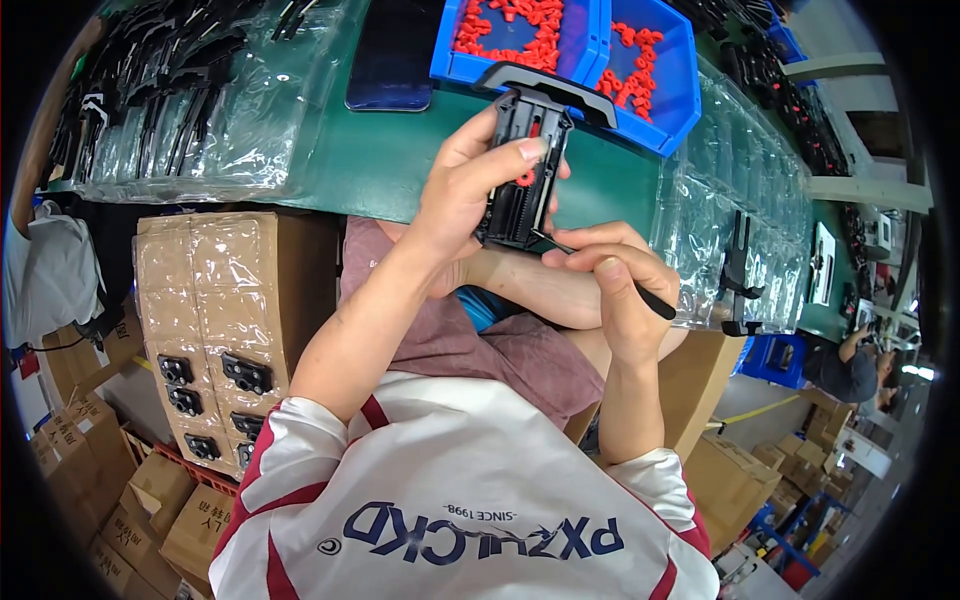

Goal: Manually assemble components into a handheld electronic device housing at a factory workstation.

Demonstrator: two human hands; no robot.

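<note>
Left hand clamps the black slotted device at the near edge of the table while the right hand pinches a slim tool against its near end — pressed too hard, the tip could skid and scratch it.

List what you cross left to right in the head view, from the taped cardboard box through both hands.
Taped cardboard box → left hand → black assembly it holds → right hand, gripping a black-handled tool → black bracket on clear plastic
</note>
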